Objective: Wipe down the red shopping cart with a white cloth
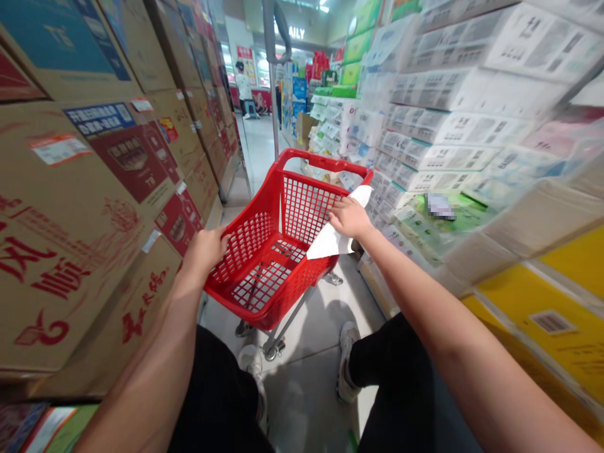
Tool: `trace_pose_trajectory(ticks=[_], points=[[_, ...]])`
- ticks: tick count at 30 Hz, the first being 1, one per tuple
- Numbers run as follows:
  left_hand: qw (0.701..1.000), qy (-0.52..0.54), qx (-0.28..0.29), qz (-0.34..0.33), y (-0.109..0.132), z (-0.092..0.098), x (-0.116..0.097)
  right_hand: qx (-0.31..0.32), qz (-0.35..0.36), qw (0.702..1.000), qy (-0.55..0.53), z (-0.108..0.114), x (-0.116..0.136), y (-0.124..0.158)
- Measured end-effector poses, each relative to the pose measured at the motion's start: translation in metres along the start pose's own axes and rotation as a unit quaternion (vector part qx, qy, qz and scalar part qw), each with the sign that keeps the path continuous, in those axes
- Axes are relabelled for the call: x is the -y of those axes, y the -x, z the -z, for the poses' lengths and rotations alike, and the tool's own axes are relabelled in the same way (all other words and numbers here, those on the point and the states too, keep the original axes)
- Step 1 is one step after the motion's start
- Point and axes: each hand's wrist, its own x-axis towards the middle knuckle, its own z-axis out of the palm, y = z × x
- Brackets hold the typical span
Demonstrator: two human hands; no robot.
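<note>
A red plastic shopping cart (pixel 268 242) stands in front of me, its basket holding nothing that I can see. My left hand (pixel 207 248) is closed over the basket's left rim. On the right rim, my right hand (pixel 350 217) has its fingers curled over a white cloth (pixel 325 242), which might be paper. The cloth drapes over the basket's side, one corner hanging down and another sticking up behind the hand. The cart's red handle (pixel 325 165) faces away from me.
Stacked cardboard cartons (pixel 56 207) wall the left side. White packs of tissue (pixel 453 126) are piled on the right, above yellow boxes (pixel 542 314). A grey metal pole (pixel 275 94) rises beyond the cart. Farther down the aisle is a person (pixel 243 88) near a blue stool (pixel 251 108).
</note>
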Motion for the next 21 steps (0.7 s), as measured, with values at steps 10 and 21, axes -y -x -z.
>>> trace_pose_trajectory(ticks=[10, 21], points=[[0.997, -0.005, 0.000, 0.081, 0.011, 0.014, -0.011, -0.006, -0.013, 0.994, -0.113, 0.000, 0.111, 0.022], [0.996, -0.005, 0.013, 0.085, 0.016, 0.021, -0.019, -0.033, 0.099, 0.968, -0.226, 0.025, 0.246, 0.068]])
